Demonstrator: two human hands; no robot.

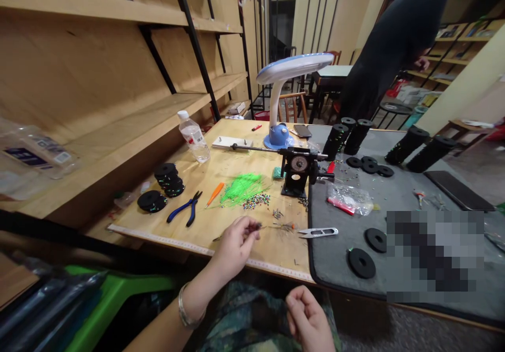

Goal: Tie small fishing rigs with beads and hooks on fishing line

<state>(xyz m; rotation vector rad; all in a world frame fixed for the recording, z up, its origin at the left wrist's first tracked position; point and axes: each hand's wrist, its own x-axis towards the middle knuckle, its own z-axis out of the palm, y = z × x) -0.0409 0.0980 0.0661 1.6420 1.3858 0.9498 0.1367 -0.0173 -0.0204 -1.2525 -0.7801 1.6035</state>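
Observation:
My left hand is over the front of the wooden table, thumb and fingers pinched around a small dark thing too small to name. My right hand is lower, in front of the table edge above my lap. Its fingers are curled closed, and whatever they may hold is hidden. Just right of my left hand lie a little bundle of thin pieces with an orange tip and silver thread snips. Beyond it are small coloured beads and a heap of bright green strands.
A black winding device with a dial stands mid-table, before a blue-white lamp. Blue-handled pliers, an orange tool, a bottle and black spools are left. More black discs lie on the grey mat. A person stands behind.

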